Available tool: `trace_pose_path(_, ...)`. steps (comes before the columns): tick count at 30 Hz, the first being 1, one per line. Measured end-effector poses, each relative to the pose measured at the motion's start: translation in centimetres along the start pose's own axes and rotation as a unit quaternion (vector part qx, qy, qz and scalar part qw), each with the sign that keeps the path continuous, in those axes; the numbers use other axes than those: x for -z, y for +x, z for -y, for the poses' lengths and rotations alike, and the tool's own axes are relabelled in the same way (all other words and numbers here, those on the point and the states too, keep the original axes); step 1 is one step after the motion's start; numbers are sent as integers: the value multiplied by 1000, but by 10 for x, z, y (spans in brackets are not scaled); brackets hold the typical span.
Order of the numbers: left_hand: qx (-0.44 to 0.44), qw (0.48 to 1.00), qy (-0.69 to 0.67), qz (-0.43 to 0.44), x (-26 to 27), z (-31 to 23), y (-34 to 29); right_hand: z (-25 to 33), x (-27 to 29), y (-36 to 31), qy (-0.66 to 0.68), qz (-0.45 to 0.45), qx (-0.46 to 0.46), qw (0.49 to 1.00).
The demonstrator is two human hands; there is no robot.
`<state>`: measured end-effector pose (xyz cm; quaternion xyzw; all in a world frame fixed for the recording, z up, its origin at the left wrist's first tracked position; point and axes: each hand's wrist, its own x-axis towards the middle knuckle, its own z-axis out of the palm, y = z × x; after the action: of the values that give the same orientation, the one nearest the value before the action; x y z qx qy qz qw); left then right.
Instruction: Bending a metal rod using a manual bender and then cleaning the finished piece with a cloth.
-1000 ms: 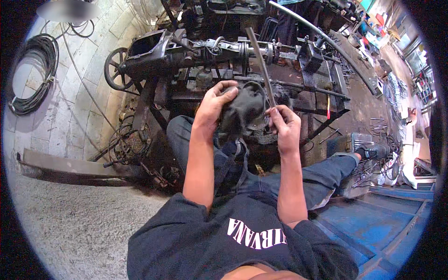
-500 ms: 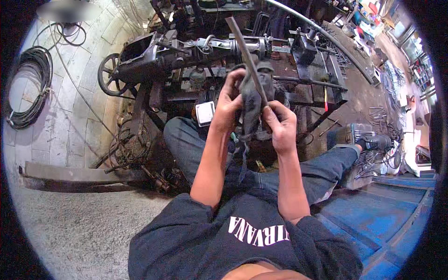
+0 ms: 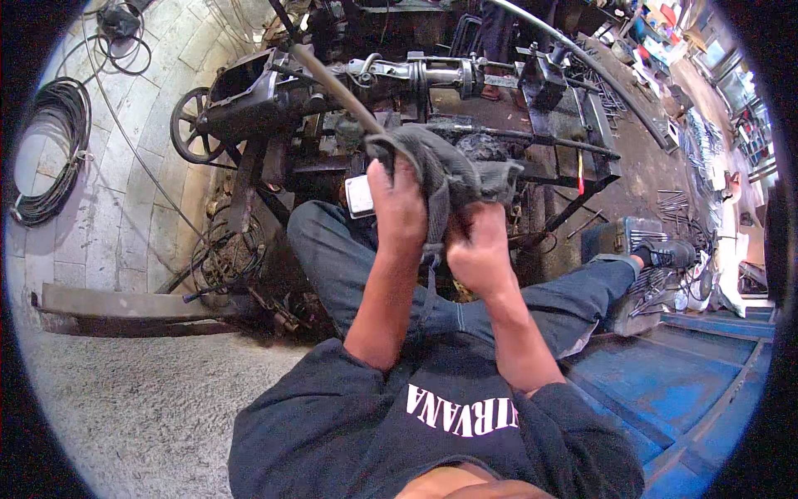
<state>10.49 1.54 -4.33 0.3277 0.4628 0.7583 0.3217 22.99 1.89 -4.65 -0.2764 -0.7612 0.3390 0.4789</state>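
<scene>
A dark grey cloth (image 3: 449,162) is bunched up in front of me between my two hands. From its upper left side a long metal rod (image 3: 337,90) sticks out, slanting away to the far left; its lower end is hidden in the cloth. My left hand (image 3: 399,208) is closed around the cloth at the rod, somewhat blurred. Curled into a fist at the cloth's lower right, my right hand (image 3: 480,254) grips its folds. Whether the right fingers also touch the rod is hidden. A strip of cloth (image 3: 431,249) hangs between my wrists.
Beyond my hands stands a greasy metal machine (image 3: 440,75) with a handwheel (image 3: 195,125). A small white box (image 3: 359,197) lies by my left knee. A red-handled tool (image 3: 580,175) hangs at the right. Coiled cable (image 3: 54,150) lies far left, blue metal sheeting (image 3: 665,374) near right.
The rod has swung to the left and now slants more. The cloth is bunched over its lower end. My right hand has moved down, from the bare rod to the cloth.
</scene>
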Motion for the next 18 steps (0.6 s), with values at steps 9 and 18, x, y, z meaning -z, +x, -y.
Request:
trace_pose_path(9, -39, 988, -145, -22, 12, -39, 41, 17, 11, -4, -18, 72, -46, 996)
trace_pose_path(18, -99, 984, -124, 81, -2, -47, 43, -12, 67, -40, 517, 285, -427, 685)
